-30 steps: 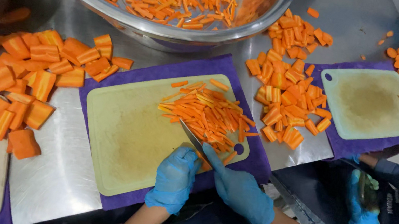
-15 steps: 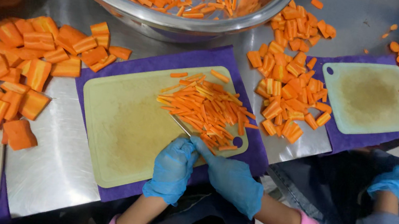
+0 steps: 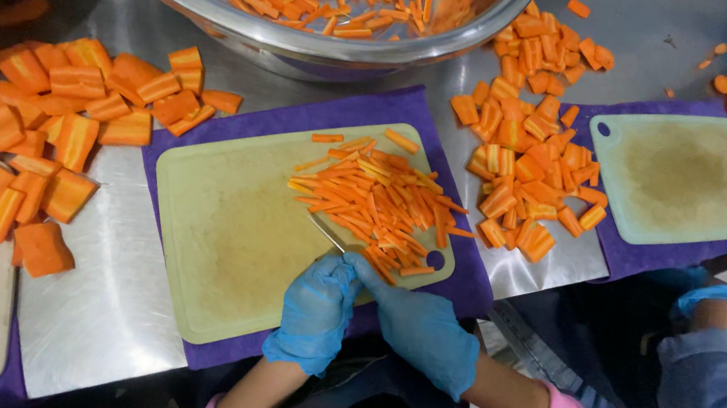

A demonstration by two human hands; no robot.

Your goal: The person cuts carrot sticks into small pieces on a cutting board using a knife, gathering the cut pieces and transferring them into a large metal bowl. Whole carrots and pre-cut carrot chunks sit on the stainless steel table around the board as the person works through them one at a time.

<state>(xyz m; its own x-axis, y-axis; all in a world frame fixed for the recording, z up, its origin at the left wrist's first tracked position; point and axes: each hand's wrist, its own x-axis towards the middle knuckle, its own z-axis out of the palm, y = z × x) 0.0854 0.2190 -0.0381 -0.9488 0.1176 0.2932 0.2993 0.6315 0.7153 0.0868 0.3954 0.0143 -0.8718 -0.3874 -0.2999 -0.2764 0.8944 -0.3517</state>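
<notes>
Just beyond both gloved hands, the carrot sticks (image 3: pixel 378 201) now sit gathered. The right hand (image 3: pixel 422 329) grips a knife (image 3: pixel 327 230); the left hand (image 3: pixel 311 314) has curled shut beside it.

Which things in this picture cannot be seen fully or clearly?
- Knife, head view: only a short piece of blade shows; the right hand covers the handle, the carrot sticks cover the tip.
- Left hand: fingertips meet the right hand's, so its grip is unclear.
- Metal bowl: cut off by the top edge.
</notes>
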